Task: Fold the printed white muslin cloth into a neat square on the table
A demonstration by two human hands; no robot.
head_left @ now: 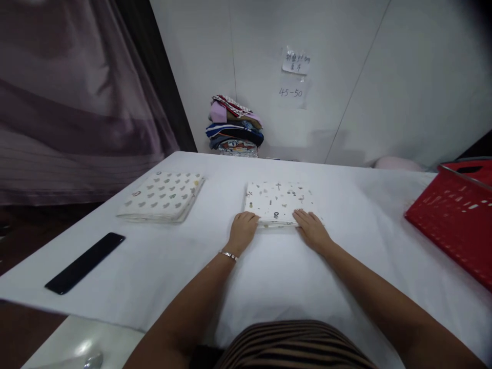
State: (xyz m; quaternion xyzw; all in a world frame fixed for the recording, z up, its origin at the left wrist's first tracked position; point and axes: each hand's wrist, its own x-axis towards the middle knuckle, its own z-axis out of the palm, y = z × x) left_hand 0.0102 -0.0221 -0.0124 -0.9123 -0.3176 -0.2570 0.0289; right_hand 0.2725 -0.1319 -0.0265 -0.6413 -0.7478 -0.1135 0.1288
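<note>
A folded white cloth [282, 197] with small scattered prints lies on the table in front of me. My right hand [312, 230] rests on its front right part, fingers stretched over the top layer. At the front left corner, my left hand [244, 229] touches the cloth's edge, with its palm down and fingers extended; the fingertips are partly hidden. Layered folds show along the cloth's near edge. Off to the left lies another folded white cloth [163, 195] with rows of grey prints, apart from both hands.
The white-covered table [172, 277] holds a flat black bar-shaped object [86, 262] at the left. A red plastic basket [453, 215] stands at the right. Behind the table is a stack of folded fabrics [235, 128], near a wall with paper notes [295, 77].
</note>
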